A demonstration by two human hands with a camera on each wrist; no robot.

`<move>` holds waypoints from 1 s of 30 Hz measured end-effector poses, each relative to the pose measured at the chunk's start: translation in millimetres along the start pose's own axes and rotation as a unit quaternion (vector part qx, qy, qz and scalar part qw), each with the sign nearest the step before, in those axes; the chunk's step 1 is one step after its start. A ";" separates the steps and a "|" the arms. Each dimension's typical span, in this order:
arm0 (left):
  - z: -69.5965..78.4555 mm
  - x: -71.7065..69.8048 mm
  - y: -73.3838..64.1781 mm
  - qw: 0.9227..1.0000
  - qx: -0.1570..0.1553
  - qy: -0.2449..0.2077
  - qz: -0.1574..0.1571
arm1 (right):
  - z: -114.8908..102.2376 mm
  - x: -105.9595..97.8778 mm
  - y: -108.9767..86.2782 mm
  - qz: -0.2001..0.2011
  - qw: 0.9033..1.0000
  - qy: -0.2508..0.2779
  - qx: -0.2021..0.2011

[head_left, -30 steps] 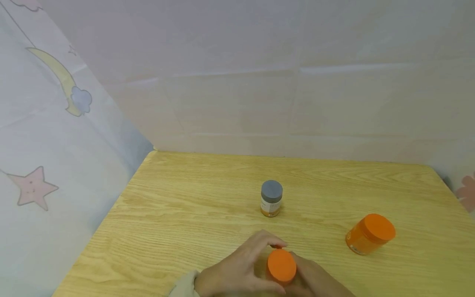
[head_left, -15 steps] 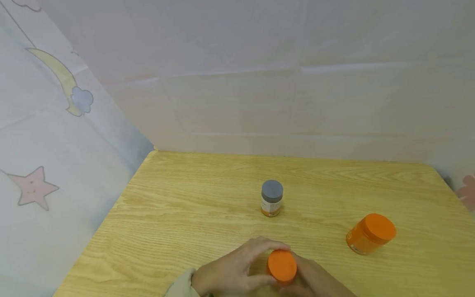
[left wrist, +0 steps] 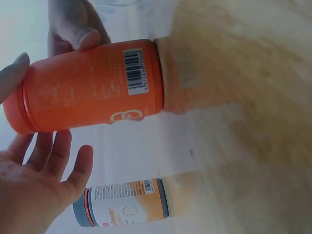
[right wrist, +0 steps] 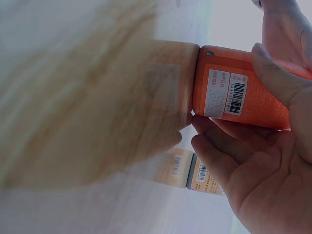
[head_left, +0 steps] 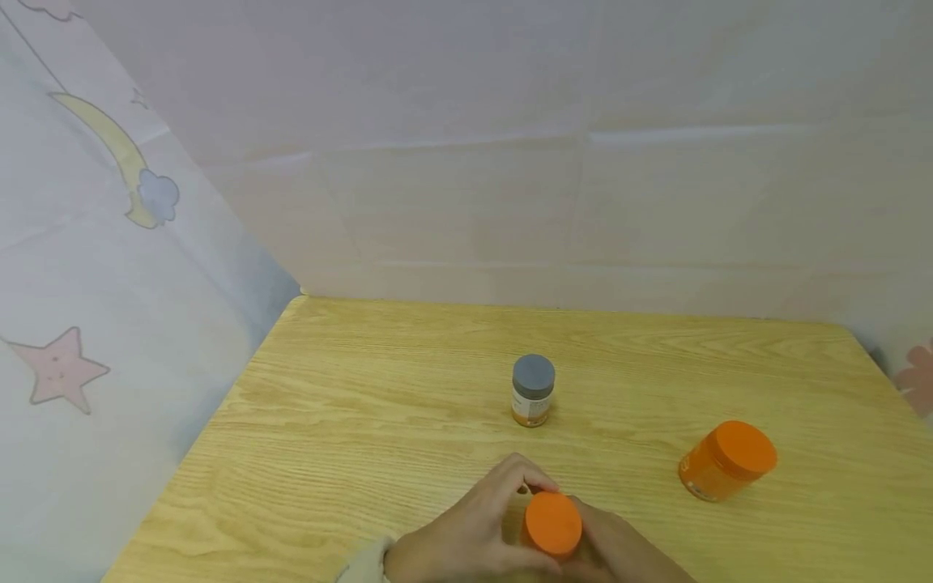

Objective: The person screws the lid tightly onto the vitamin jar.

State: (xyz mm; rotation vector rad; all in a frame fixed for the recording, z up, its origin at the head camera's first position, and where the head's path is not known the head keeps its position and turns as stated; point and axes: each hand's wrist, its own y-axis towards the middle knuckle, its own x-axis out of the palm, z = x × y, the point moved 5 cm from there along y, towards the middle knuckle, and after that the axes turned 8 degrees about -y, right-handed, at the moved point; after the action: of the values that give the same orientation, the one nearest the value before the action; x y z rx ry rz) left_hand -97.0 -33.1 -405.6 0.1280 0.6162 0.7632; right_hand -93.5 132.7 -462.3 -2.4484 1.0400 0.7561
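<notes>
An orange jar (head_left: 552, 525) with an orange lid stands upright at the near side of the table, between my two hands. My left hand (head_left: 466, 526) reaches over from the left and pinches the lid (left wrist: 17, 109), thumb on one side and fingers on the other. From the right, my right hand (head_left: 619, 542) grips the jar's body; the right wrist view shows the thumb and curled fingers (right wrist: 222, 156) around its lower part. A barcode label (right wrist: 229, 92) faces the right wrist camera. In the head view the lid hides most of the jar's body.
Beyond the hands stands a small bottle (head_left: 533, 390) with a grey lid and a white and orange label. A second orange jar (head_left: 729, 460) stands to the right. The wood-grain table (head_left: 350, 389) ends at a pale cloth backdrop (head_left: 466, 202).
My left fingers lie flatter along the lid half a second ago and are more bent now, shifting about its rim. My right hand and the jar stay in place.
</notes>
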 end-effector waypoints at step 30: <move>3.3 -0.6 -0.2 0.999 -0.026 0.003 -0.031 | -4.9 0.5 -1.3 0.014 1.000 -0.009 0.000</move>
State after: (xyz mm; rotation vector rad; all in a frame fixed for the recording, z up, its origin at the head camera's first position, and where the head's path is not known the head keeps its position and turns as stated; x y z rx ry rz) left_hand -95.3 -33.3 -402.7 0.0589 0.6031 0.7184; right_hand -90.7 130.7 -458.6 -2.4274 1.0686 0.7862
